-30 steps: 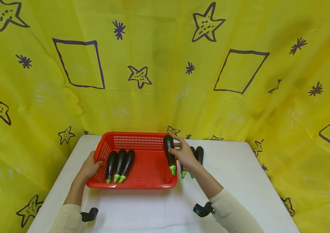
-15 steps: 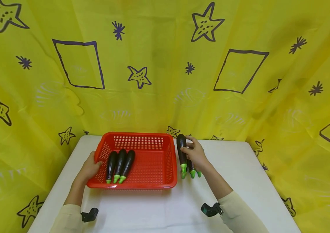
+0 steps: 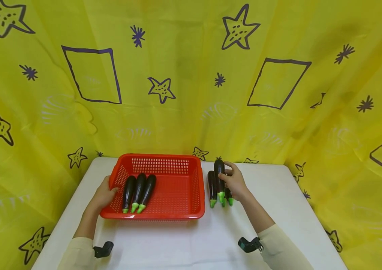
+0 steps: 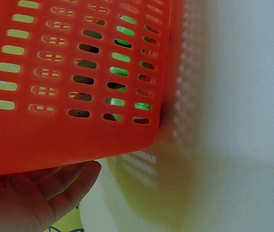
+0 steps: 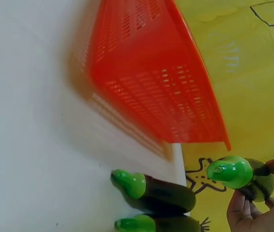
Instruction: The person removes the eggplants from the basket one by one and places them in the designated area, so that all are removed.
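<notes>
In the head view my left hand [image 3: 104,193] grips the left rim of a red plastic basket [image 3: 174,189], thumb over the edge; the left wrist view has its fingers [image 4: 76,186] under that rim. Three eggplants [image 3: 140,185] lie side by side in the basket's left part. To the right of the basket my right hand [image 3: 237,183] holds another eggplant [image 3: 219,178] between thumb and fingers, green stem toward me. It is raised above several eggplants on the table, one of them an eggplant [image 3: 211,183] nearest the basket; the others are partly hidden.
A white table [image 3: 164,243] lies under everything. Behind and at both sides hangs a yellow curtain [image 3: 191,123] with drawn stars and frames. In the right wrist view the basket's perforated wall [image 5: 141,92] stands close beside the eggplants [image 5: 168,195] on the table.
My right hand has carried the eggplant from above the basket's right rim rightward, over the eggplants on the table. The left hand and basket stay put.
</notes>
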`<state>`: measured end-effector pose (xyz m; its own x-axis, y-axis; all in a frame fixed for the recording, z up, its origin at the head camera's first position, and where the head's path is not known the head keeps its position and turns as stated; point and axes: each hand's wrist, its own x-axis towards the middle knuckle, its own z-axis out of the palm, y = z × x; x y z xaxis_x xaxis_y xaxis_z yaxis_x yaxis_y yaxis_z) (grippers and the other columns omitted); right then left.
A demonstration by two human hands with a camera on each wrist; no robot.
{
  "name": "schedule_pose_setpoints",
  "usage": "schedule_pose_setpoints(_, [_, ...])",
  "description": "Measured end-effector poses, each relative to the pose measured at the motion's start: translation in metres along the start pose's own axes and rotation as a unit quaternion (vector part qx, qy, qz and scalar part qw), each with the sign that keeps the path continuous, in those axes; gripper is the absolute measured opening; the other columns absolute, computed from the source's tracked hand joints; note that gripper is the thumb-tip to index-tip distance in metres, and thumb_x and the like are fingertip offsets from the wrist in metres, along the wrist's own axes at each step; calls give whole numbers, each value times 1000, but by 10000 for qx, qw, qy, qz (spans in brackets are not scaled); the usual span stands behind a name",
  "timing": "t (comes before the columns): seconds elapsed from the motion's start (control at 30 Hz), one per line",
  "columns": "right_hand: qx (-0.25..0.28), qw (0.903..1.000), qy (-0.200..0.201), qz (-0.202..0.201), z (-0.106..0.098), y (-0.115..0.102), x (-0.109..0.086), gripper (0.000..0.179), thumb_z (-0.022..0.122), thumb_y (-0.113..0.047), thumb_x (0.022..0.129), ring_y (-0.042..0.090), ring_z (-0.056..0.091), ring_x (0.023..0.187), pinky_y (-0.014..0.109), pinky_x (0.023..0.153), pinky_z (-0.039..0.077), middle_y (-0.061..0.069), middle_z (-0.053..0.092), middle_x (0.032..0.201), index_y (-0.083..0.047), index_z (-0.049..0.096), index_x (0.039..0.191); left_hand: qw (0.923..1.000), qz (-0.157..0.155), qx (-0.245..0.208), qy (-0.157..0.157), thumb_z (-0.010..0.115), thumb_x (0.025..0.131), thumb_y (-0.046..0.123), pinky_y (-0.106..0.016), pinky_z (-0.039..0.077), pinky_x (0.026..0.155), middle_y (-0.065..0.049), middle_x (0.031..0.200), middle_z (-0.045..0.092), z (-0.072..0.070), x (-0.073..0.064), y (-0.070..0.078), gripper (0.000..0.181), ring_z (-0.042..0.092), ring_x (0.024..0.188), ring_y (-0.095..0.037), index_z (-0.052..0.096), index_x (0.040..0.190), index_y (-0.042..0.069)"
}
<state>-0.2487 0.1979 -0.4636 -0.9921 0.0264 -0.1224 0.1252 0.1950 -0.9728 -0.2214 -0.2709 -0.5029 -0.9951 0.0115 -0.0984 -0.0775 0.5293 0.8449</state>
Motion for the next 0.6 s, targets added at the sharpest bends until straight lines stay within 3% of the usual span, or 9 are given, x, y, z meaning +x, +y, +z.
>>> schedule_pose_setpoints(0.33, [-139,9994,293,126,-12,15,2,66,58,0,103,45,60,118,43,88,57,35,46,142,1,29,162,10000,55,8,4,48,101,-6,-62,54,91,-43,131,46,0,1,-2,52,58,109,-50,23,145,-20])
schedule_pose_setpoints(0.5, [-341,9981,483,174,-22,26,7,66,59,-1,103,38,62,109,32,80,55,33,46,140,0,29,162,10000,36,0,0,48,101,-6,-62,54,91,-43,132,46,0,1,-2,52,58,109,-50,23,145,-20])
schedule_pose_setpoints(0.6, [-443,9970,606,175,-26,32,8,66,59,-1,103,39,61,109,36,83,56,33,47,138,2,29,162,10000,-4,-8,-4,48,101,-6,-61,55,90,-43,131,46,0,1,-4,52,59,109,-50,23,145,-19])
